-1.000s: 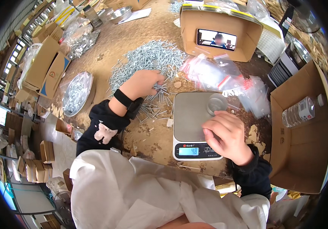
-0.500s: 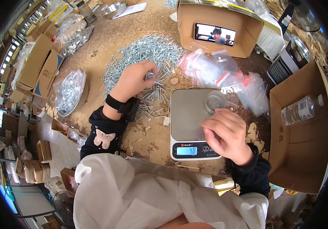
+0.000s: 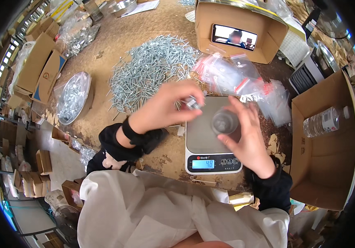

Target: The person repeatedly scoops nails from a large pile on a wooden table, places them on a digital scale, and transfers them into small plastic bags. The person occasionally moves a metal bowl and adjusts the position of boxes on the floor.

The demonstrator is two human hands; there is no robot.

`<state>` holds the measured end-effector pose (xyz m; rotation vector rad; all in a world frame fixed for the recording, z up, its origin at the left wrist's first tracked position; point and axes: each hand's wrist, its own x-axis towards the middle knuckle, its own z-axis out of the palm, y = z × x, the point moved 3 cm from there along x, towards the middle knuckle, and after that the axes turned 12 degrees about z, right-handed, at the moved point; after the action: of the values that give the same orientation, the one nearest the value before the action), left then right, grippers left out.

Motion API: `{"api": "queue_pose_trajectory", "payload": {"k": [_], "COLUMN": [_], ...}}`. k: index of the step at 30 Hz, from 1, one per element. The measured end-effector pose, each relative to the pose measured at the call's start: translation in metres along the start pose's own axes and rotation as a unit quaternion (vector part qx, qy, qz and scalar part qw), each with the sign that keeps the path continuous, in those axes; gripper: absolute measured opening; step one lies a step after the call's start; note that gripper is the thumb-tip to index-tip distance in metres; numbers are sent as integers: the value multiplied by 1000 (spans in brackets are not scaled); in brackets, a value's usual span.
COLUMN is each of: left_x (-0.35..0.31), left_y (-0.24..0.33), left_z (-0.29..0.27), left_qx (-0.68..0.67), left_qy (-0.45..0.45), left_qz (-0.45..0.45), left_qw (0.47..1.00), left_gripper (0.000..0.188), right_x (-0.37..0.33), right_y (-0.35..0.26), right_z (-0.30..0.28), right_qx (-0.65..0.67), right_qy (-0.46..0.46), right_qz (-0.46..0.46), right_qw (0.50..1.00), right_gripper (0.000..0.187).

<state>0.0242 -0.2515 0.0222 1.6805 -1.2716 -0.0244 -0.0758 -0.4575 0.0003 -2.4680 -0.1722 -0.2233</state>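
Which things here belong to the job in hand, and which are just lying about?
Likely the job:
Heap of silvery metal fasteners
Small round clear plastic cup
Flat grey-and-white scale
Perhaps red-edged clear plastic bags

Likely lying about:
Clear plastic bottle in brown cardboard box
Black-framed rectangular phone

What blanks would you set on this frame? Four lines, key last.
The ____ hand curves around the cup.
The ____ hand holds metal pieces.
The bottle lies in a box to the ____ of the scale.
The far box holds a lit ____.
Missing words: right; left; right; phone.
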Motion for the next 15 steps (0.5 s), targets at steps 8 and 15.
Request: {"api": "queue_pose_trajectory", "payload": {"k": [8,15], "left_x": [-1,-5], "left_y": [24,24], "left_z": [52,58], "left_qx": [160,214], "left_qy": [-104,-126], "left_qz": [151,178], "left_qw": [970,952], "left_gripper": [27,33], "right_x": [-7,-8], "right_y": [-16,-12], "right_z": [8,8], "right_qx": [60,20], "right_qy": [-23,-12], "right_qz": [-16,-33], "right_qw": [998,999], "right_gripper": [94,92]}}
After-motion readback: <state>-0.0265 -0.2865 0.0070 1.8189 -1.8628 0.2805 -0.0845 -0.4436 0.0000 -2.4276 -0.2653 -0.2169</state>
